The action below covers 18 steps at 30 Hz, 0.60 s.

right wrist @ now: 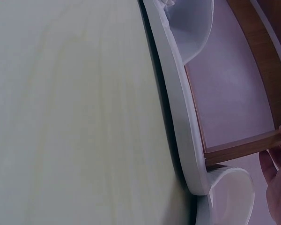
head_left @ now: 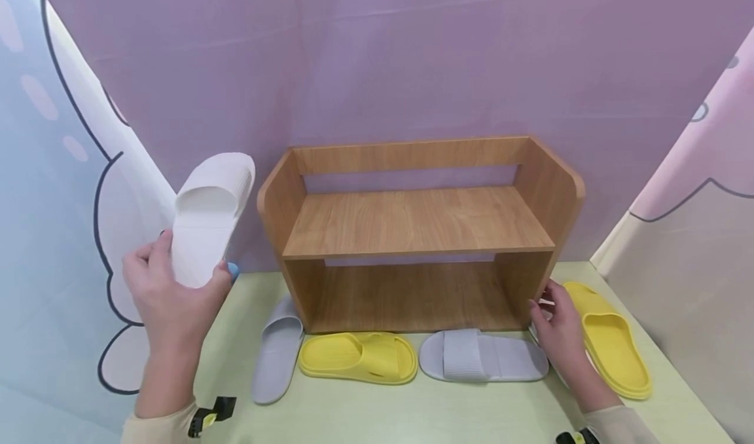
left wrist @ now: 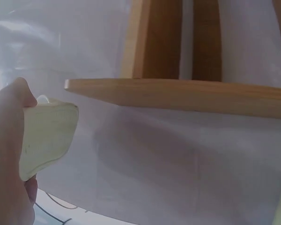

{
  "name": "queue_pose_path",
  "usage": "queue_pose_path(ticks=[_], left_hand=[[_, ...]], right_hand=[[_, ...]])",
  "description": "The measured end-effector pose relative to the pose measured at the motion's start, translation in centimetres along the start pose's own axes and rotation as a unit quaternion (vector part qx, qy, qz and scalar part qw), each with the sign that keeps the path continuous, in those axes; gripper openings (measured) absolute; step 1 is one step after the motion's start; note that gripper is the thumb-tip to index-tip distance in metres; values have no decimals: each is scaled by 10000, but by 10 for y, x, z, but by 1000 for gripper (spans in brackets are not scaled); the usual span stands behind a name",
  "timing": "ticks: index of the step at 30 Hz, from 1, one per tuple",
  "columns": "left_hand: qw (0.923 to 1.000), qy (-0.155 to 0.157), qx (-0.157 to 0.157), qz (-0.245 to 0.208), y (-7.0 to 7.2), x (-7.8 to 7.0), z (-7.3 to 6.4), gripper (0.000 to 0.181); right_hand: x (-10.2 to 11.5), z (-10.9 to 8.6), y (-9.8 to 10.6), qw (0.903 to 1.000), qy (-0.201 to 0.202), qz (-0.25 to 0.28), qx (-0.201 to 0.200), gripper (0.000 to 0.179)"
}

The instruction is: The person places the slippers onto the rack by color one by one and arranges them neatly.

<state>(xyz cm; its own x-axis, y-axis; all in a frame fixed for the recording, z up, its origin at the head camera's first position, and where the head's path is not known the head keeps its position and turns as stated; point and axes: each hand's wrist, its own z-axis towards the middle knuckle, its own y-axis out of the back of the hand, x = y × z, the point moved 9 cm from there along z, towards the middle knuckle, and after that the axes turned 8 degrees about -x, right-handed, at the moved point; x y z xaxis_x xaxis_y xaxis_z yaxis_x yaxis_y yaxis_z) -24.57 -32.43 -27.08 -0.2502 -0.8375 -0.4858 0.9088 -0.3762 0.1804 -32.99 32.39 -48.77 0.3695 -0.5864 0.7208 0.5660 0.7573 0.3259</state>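
My left hand (head_left: 177,300) grips a white slide slipper (head_left: 203,234) by its heel end, raised to the left of a two-tier wooden shoe rack (head_left: 418,224). In the left wrist view the slipper's sole (left wrist: 49,136) is turned to the camera, apart from the rack. My right hand (head_left: 559,333) is low at the rack's right side panel. From the right wrist view, the thumb and fingers lie on either side of that panel's edge (right wrist: 248,146). Beside this hand stands another white slipper (right wrist: 232,194), mostly hidden by the hand in the head view.
Before the rack lie a yellow slipper (head_left: 359,357) and a grey slipper (head_left: 483,357), placed sideways. Another grey slipper (head_left: 279,352) lies at the rack's left front, and a second yellow slipper (head_left: 612,342) to its right. A purple cloth (head_left: 406,57) hangs behind.
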Motion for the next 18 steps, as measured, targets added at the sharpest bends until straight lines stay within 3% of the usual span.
queue_pose_path(ticks=[5, 12, 18], left_hand=[[9998, 83, -24, -155, 2, -9, 5, 84], [9992, -80, -123, -371, 0, -27, 10, 88], [9989, -185, 120, -410, -8, -46, 9, 89]], right_hand=[[-1, -1, 0, 10000, -22, -26, 22, 59], [-1, -1, 0, 10000, 2, -7, -23, 59], [0, -1, 0, 10000, -4, -33, -33, 59]])
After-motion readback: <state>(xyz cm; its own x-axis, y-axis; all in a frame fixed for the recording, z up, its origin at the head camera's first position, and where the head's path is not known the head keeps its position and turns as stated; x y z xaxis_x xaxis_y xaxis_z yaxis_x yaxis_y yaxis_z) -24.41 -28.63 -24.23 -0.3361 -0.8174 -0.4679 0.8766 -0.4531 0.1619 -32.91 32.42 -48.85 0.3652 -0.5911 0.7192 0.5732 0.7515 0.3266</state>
